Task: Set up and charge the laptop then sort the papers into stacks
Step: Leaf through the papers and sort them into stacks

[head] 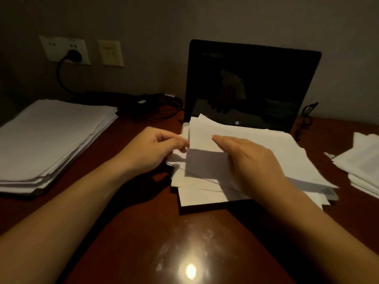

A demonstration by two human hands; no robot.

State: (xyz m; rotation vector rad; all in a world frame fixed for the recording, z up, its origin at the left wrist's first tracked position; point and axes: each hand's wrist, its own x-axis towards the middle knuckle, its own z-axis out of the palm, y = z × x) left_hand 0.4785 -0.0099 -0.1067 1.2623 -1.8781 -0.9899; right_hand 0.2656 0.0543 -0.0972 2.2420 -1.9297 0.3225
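Here the laptop [246, 85] stands open at the back of the counter [143, 222], its screen dark. Right in front of the laptop's screen lies a messy pile of papers [276, 152]. The left hand [151, 148] is at the pile's edge on the laptop's left side, and its fingers [180, 142] pinch some sheets there. The right hand [252, 160] holds a top sheet [202, 136] that is bent up from the pile; one finger lies on it and the others are hidden. Far left of the laptop sits a neat stack [51, 136]. Right of the laptop is another stack [361, 160]. Just left of the laptop a black charger [143, 101] lies on the counter, and a plug [73, 55] sits in a wall socket [59, 47]
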